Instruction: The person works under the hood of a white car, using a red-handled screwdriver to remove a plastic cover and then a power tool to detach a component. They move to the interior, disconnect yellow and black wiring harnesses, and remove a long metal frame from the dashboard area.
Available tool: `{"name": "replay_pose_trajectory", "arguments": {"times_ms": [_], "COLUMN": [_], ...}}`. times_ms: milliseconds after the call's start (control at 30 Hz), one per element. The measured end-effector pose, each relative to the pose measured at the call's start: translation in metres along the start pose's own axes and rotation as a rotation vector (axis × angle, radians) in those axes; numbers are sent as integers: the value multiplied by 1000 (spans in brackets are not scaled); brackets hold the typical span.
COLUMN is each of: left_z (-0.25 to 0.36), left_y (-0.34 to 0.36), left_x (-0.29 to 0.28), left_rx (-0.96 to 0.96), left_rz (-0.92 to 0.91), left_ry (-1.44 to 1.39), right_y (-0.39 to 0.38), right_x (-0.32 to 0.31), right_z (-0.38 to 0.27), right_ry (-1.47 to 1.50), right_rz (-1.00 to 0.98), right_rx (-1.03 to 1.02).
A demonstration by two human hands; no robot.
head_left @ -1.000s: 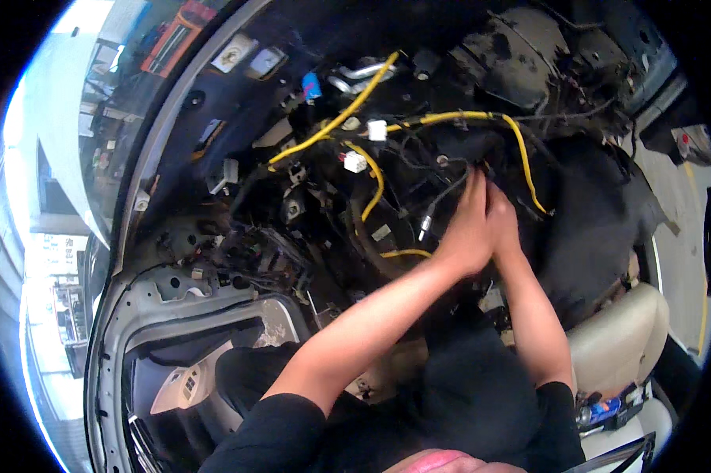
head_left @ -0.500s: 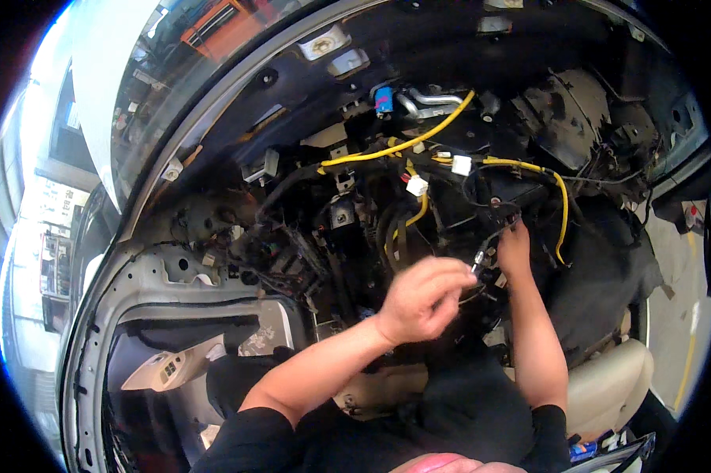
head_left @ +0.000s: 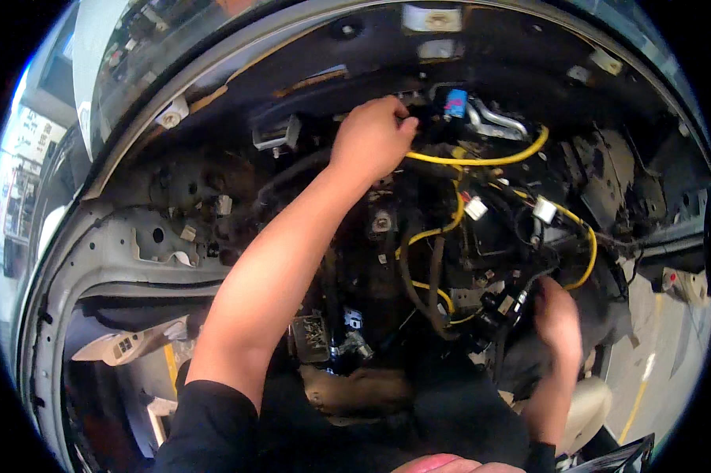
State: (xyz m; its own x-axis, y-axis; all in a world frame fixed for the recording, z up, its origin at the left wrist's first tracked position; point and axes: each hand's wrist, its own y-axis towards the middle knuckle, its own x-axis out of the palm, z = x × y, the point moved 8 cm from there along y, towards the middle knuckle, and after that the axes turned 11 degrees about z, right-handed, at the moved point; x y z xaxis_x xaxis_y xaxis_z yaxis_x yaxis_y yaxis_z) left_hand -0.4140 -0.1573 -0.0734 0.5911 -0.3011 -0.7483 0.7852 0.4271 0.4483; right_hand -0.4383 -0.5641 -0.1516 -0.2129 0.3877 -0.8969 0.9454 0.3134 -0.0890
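My left hand (head_left: 373,138) reaches far over the stripped dashboard area, its fingers curled down beside the near end of the yellow-wrapped cable (head_left: 481,161). What those fingers grip, if anything, is hidden behind the hand. Lower down at the right, my right hand (head_left: 559,315) is smeared by motion and its fingertips are turned out of sight. Close to it hangs a dark cable with a silver-coloured end (head_left: 521,298), beside a cluster of dark connectors (head_left: 493,311). White plugs (head_left: 475,208) hang from the wiring between the hands.
A blue part (head_left: 455,103) and bent metal pipes (head_left: 497,122) sit near the far bulkhead. At the left is the bare door frame (head_left: 126,244) with a beige switch panel (head_left: 126,344). A small tray of fasteners (head_left: 312,339) lies below my left forearm.
My left hand has gone from beside the silver-ended cable up and away to the far bulkhead. My right hand has dropped back toward me. The whole view has shifted.
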Motion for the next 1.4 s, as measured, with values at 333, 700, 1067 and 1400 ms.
{"name": "replay_pose_trajectory", "arguments": {"times_ms": [333,700,1067,1400], "left_z": [-6,10,7,11], "left_y": [34,25,33,36], "left_x": [127,128,164,164], "left_rx": [208,-125,-237,-265], "left_rz": [-434,-541,-478,-380], "left_ry": [144,-368,-365,-303], "right_y": [97,269,273,267], "right_x": [-130,-22,-27,-29], "right_z": [-175,-203,-190,-181], "right_ry": [-127,-692,-610,-608], "right_rz": [509,223,478,638], "right_rx": [-454,-548,-454,-262]}}
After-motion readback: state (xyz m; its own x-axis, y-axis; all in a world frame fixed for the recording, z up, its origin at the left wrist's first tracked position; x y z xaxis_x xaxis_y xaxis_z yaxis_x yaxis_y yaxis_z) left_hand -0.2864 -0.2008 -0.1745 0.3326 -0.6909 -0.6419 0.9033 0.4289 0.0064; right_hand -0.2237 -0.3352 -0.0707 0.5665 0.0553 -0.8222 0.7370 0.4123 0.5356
